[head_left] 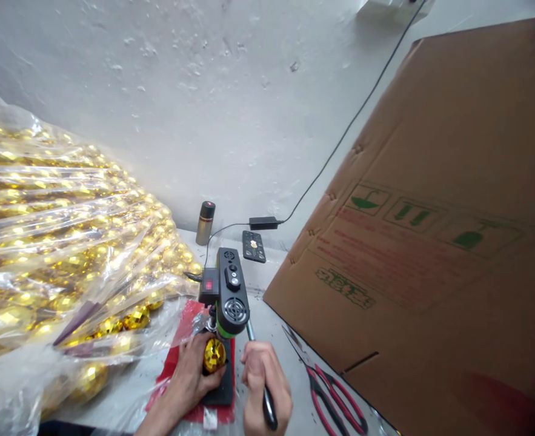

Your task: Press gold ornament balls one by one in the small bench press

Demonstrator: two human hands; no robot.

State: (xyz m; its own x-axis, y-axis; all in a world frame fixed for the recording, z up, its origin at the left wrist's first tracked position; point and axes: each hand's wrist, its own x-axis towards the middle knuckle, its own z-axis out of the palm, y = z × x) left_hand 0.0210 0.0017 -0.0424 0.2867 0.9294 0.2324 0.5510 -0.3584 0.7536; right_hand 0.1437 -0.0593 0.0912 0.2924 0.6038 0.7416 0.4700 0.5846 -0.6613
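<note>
My left hand [193, 372] is closed around a shiny gold faceted ball [215, 355], a bauble, with its fingers and thumb on either side. The bauble sits over the black base plate [220, 392] of a small black bench machine [233, 293] that looks like a mini drill press. Its head overhangs the bauble, so I cannot see whether a bit touches it. To the right of the machine, my right hand [267, 387] is wrapped around a metal lever with a black grip [269, 409]. Red cloth or plastic [167, 369] lies beneath the base.
A clear plastic bag [80, 242] full of gold baubles fills the left side. Scissors [335, 396] with red and black handles lie at right, beside a big cardboard box [431, 200]. Behind the machine are a cylindrical bottle [205, 224], a dark phone-like slab [253, 246] and a corded power adapter [263, 223].
</note>
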